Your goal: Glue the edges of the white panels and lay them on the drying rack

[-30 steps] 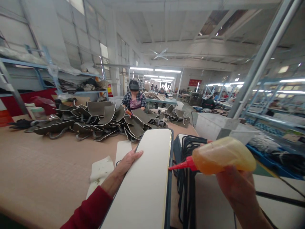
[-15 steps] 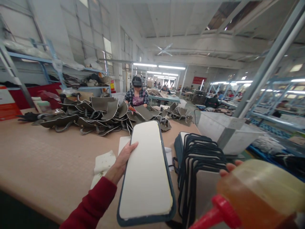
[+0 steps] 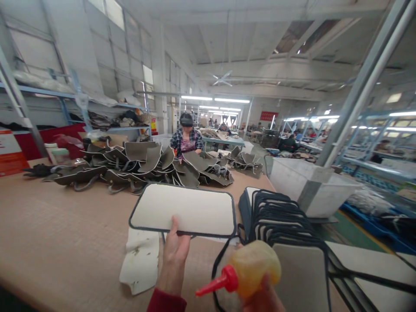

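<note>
Pale, hazy, fairly even light over my table, with a soft view.
White tube lights glare at 12 o'clock, and another tube shines near 3; a window pane glows between 10 and 11. The pale panel above my left hand reflects evenly, without harsh glare, while shadows darken beneath the heap of grey-brown pieces. At 5 o'clock, my right hand and its bottle look blurred. Wide-lens stretch slants the metal post at 2; the corner at 8 falls dark, and far detail turns mushy.
</note>
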Demonstrator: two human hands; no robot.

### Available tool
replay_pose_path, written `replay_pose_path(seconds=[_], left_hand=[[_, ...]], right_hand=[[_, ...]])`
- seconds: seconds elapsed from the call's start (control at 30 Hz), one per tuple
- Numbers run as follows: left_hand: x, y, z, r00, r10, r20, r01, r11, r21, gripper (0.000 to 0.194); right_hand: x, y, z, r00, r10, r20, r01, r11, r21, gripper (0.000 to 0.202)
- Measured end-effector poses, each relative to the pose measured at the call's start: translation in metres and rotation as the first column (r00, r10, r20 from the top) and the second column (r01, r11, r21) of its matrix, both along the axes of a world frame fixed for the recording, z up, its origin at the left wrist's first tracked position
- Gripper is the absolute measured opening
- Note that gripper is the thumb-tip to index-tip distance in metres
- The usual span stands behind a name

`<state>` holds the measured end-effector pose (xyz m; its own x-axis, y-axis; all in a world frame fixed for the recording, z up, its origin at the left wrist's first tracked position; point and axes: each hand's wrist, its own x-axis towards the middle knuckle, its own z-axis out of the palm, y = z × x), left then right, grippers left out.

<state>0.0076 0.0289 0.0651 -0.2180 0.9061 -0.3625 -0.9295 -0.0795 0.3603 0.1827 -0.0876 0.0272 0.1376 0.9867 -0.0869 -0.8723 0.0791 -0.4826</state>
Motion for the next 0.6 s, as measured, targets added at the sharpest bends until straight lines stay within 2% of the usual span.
replay_pose_path(seconds=[0.13,0.2,0.3,0.43,0.53,0.6], left_hand=[[0.011,-0.018,-0.023,0.978,-0.123,0.170,0.110,0.990,0.087,0.051],[0.013,-0.024,-0.038,0.958,-0.199,0.209,0.163,0.970,0.179,0.052],[0.015,-0.032,-0.053,0.940,-0.288,0.181,0.239,0.939,0.248,0.052],[0.024,-0.050,-0.071,0.929,-0.369,0.026,0.361,0.919,0.158,0.048],[0.021,-0.074,-0.100,0.852,-0.512,-0.110,0.523,0.844,0.120,0.054],[0.005,-0.088,-0.116,0.711,-0.676,-0.192,0.685,0.728,-0.026,0.059]], right_hand=[[-0.015,0.026,-0.019,0.996,0.085,-0.027,-0.082,0.992,0.094,0.037],[-0.021,0.031,-0.020,0.997,0.064,-0.038,-0.061,0.995,0.085,0.039],[-0.031,0.029,-0.013,0.998,-0.040,-0.041,0.042,0.998,0.050,0.041],[-0.034,0.025,0.005,0.999,-0.031,0.023,0.030,0.998,0.049,0.040],[-0.025,0.025,0.011,0.994,-0.042,0.101,0.036,0.997,0.061,0.043],[-0.016,0.026,0.007,0.989,-0.040,0.141,0.032,0.998,0.060,0.045]])
